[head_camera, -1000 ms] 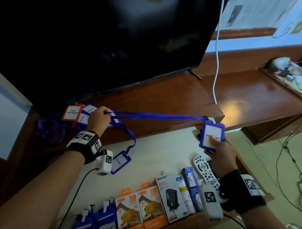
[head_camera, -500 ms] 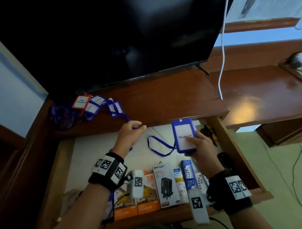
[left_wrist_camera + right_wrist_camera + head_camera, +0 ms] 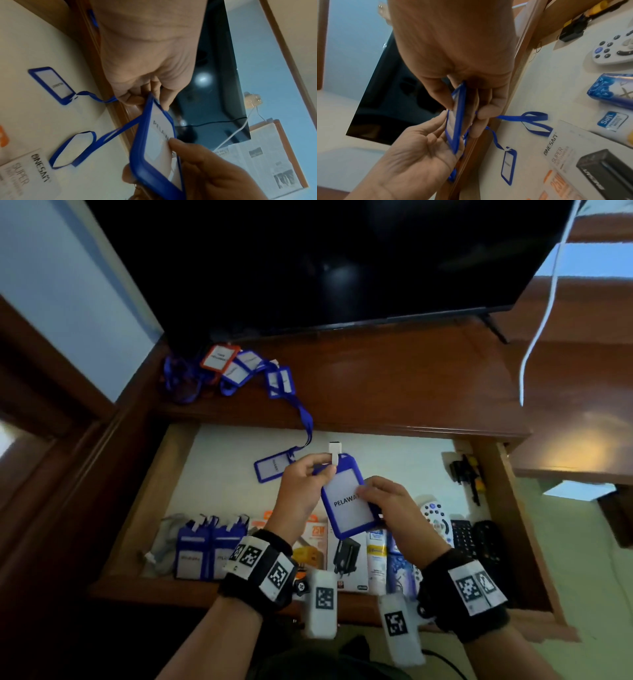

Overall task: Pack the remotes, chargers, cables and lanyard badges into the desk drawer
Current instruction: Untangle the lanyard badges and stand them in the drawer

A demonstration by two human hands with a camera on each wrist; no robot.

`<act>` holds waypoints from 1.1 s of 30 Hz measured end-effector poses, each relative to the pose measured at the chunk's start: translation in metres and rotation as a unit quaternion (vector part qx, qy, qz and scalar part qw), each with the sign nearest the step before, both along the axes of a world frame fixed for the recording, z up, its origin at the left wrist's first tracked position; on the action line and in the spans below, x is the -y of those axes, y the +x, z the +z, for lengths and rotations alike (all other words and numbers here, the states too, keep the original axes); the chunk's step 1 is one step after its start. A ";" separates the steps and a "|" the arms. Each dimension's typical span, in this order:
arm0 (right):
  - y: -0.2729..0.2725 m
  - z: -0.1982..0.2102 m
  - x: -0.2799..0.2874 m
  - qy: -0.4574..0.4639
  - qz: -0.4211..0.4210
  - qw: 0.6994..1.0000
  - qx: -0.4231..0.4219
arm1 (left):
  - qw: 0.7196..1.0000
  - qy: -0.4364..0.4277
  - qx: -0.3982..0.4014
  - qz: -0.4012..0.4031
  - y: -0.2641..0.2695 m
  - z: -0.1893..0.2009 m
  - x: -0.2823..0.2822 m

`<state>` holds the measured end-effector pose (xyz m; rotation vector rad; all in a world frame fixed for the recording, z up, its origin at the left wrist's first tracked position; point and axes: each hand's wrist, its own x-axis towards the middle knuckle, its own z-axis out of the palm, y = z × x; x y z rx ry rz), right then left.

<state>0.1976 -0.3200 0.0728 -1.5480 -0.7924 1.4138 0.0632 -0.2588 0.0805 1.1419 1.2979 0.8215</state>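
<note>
A blue lanyard badge [image 3: 346, 501] marked PELAWAT hangs tilted over the open drawer [image 3: 150, 501]. My left hand [image 3: 323, 470] pinches its top corner by the white clip. My right hand [image 3: 364, 494] pinches its right edge, thumb on the face. In the left wrist view the badge [image 3: 159, 142] trails its blue strap [image 3: 73, 148] in loops onto the drawer floor. A second blue badge [image 3: 272, 465] lies flat in the drawer, with its strap running up to a pile of badges [image 3: 233, 368] on the desk top.
Along the drawer's front stand packed badges [image 3: 205, 556], charger boxes [image 3: 346, 556], tubes [image 3: 376, 556], a white remote [image 3: 436, 520] and black remotes [image 3: 479, 542]. A black and yellow tool [image 3: 467, 474] lies at the back right. A TV [image 3: 308, 261] stands on the desk, a white cable [image 3: 534, 344] beside it.
My left hand left the pile on the desk top, came down over the drawer and took the badge's top corner. The stretched strap went slack and dropped into the drawer.
</note>
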 end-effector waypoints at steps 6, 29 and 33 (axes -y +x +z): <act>-0.004 0.003 -0.018 0.101 -0.036 0.992 0.060 | 0.998 -0.005 0.043 -0.034 -0.014 0.008 0.004; -0.086 0.028 -0.033 0.081 0.127 0.988 -0.030 | 0.984 -0.090 0.153 -0.004 -0.142 0.012 -0.045; -0.083 0.032 -0.034 0.044 0.125 0.991 -0.014 | 0.984 -0.081 0.047 -0.152 -0.164 0.013 -0.053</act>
